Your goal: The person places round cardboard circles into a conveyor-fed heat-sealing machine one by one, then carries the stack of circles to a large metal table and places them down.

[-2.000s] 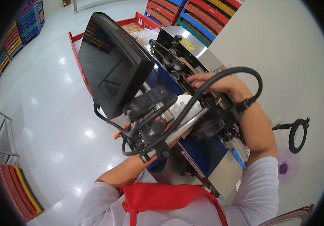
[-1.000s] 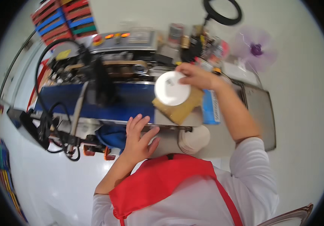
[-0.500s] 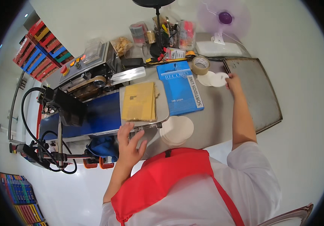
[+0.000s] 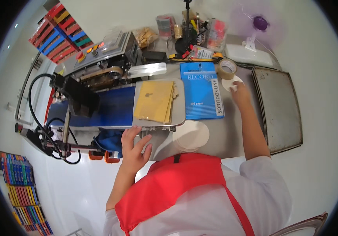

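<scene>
Near the roll of brown tape, my right hand (image 4: 240, 94) is closed at the edge of a small white round disc (image 4: 228, 83). Its fingers partly cover the disc and anything under it. My left hand (image 4: 134, 151) holds nothing; its fingers are spread just below the front edge of a machine's metal end plate (image 4: 180, 110). On that plate lies a small pile of yellow envelopes or cards (image 4: 153, 100). Larger white round discs (image 4: 192, 135) lie in a loose stack on the table, between my hands and close to the red apron.
A blue record book (image 4: 200, 98) lies beside the plate, with the tape roll (image 4: 227, 67) past its corner. At left runs a blue conveyor belt (image 4: 116, 104) under a black printer head (image 4: 80, 98). Metal sheets (image 4: 283, 110) stand right; a fan (image 4: 260, 23) is behind.
The view has shifted, so the scene sits further right. My right hand has brought the small disc back over the other one beside the tape. My left hand stays spread near the plate.
</scene>
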Demonstrator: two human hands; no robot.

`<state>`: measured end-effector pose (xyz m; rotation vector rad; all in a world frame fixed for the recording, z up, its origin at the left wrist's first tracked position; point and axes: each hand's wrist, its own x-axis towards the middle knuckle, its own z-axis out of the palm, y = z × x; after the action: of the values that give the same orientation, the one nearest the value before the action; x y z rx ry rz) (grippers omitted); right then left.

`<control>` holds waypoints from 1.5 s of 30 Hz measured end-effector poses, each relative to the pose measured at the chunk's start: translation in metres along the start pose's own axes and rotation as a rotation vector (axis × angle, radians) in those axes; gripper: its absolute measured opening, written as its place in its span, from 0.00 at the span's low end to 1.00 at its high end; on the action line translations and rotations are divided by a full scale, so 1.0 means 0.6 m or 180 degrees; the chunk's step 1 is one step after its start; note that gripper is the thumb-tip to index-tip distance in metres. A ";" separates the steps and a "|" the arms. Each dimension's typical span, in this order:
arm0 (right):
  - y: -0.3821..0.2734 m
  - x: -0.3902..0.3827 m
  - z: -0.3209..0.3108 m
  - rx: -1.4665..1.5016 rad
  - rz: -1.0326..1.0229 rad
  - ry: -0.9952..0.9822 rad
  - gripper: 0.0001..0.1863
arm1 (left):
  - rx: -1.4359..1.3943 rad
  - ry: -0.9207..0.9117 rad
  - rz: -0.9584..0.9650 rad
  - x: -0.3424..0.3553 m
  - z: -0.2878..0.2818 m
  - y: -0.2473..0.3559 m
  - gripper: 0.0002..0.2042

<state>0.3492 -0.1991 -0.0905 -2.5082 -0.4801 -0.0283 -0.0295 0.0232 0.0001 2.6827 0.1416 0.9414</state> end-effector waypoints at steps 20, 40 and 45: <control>-0.135 -0.097 -0.074 0.0797 -0.0767 -0.3640 0.15 | 0.0112 0.0145 -0.0101 0.001 -0.027 -0.015 0.19; -0.389 -0.058 -0.026 0.0846 -0.1925 -0.1895 0.18 | -0.0003 0.0059 -0.0060 0.074 0.019 -0.021 0.17; -0.410 -0.069 -0.029 0.1032 -0.1448 -0.2084 0.17 | 0.0023 0.0242 -0.0070 0.079 0.017 -0.036 0.13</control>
<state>0.2271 -0.0339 0.0518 -1.9995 -1.2019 0.6553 0.0139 0.0502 0.0139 2.6474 0.1904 1.0384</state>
